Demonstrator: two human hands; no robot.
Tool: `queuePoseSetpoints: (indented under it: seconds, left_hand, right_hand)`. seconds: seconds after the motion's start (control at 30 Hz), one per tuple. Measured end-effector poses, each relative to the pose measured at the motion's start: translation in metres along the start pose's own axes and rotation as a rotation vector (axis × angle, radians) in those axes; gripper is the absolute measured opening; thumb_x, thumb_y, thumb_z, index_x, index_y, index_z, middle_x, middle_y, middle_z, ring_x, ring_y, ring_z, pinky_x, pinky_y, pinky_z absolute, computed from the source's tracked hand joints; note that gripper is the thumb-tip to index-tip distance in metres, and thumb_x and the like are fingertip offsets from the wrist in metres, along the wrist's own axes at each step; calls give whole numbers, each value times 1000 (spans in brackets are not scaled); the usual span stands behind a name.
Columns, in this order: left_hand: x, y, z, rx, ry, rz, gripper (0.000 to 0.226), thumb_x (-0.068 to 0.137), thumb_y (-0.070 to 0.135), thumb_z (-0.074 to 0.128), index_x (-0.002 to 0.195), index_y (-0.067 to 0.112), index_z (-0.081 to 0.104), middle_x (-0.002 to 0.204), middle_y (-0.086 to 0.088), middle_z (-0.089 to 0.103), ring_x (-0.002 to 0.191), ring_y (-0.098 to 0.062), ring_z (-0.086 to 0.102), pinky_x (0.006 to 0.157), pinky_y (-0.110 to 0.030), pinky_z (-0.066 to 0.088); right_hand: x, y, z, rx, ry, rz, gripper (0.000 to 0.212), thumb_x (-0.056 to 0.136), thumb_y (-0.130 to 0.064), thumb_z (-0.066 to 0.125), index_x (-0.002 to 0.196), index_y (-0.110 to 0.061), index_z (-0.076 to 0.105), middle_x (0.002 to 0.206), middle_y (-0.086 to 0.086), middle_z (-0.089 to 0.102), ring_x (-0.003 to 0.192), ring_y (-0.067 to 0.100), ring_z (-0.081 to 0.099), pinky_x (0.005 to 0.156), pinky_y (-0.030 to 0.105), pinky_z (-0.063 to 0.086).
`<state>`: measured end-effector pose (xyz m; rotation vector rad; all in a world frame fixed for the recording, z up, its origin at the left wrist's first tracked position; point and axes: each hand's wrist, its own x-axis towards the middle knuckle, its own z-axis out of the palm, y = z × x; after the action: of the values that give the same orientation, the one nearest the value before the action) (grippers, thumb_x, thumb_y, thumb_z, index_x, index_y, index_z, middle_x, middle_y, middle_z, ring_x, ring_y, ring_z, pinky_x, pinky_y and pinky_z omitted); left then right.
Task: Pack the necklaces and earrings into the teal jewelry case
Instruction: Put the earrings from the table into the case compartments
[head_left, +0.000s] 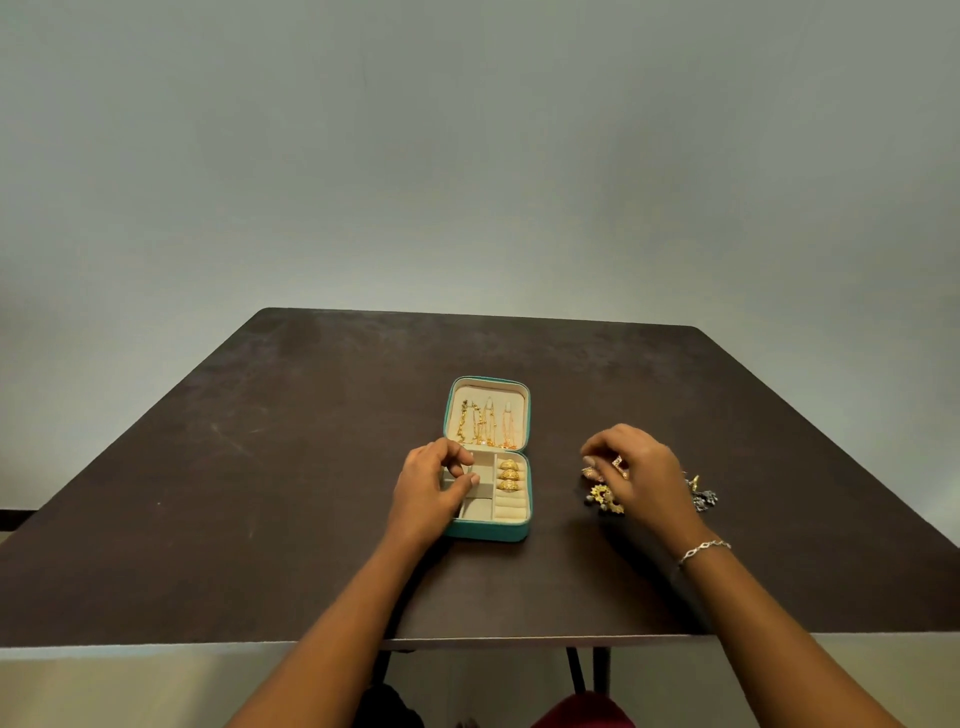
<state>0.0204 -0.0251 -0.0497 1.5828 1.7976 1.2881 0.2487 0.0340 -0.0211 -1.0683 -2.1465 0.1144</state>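
The teal jewelry case (488, 531) lies open at the table's middle. Gold necklaces (485, 423) hang in its raised lid. Three gold pieces (509, 474) sit in the cream roll slots on the right of the base. My left hand (434, 488) rests over the case's left compartments, fingers curled; whether it pinches anything I cannot tell. My right hand (639, 470) hovers over a pile of loose earrings (605, 496) to the right of the case, fingertips pinched on a small gold earring (619, 464). More earrings (704, 496) show behind that hand.
The dark brown table (260, 467) stands against a plain grey wall. Its near edge (156, 642) runs across the lower frame. A silver bracelet (704, 550) circles my right wrist. Table legs and dark red cloth show below the edge.
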Motion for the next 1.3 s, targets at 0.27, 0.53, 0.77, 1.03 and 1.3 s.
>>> queuePoseSetpoints:
  seconds: [0.27,0.53,0.77,1.03,1.3]
  left_hand:
    - [1,-2,1,0,1,8,10,84,15,63,87,21,56,87,9,56,101,-9,46,73,-25,42]
    - [0,-2,2,-3,11,22,8,83,14,64,87,18,58,88,6,58,99,-11,47,69,-17,38]
    - [1,0,2,12,-1,24,8,83,13,64,85,19,58,91,6,58,99,-10,47,70,-16,38]
    - [1,-2,1,56,3,89,9,83,14,64,80,21,59,96,10,57,105,-6,43,72,-9,32]
    - [-2,0,0,77,31,194,28,78,25,69,78,40,46,90,20,52,109,-3,40,91,-36,42]
  right_hand:
    - [-9,69,-60,63,88,424,14,77,1,67,80,-12,70,81,4,66,76,16,59,75,29,48]
    - [-20,87,-62,3,-149,527,18,74,1,70,81,-15,71,87,4,68,81,19,63,80,31,49]
    - [-20,86,-50,-90,-96,519,17,76,-1,68,76,-18,70,83,3,69,76,15,61,72,28,46]
    - [7,37,-46,104,-37,428,14,75,-4,70,74,-17,65,72,-5,65,73,11,62,70,28,51]
    - [43,-48,-4,295,-400,280,13,77,0,67,76,-12,63,68,-3,62,57,4,59,52,12,47]
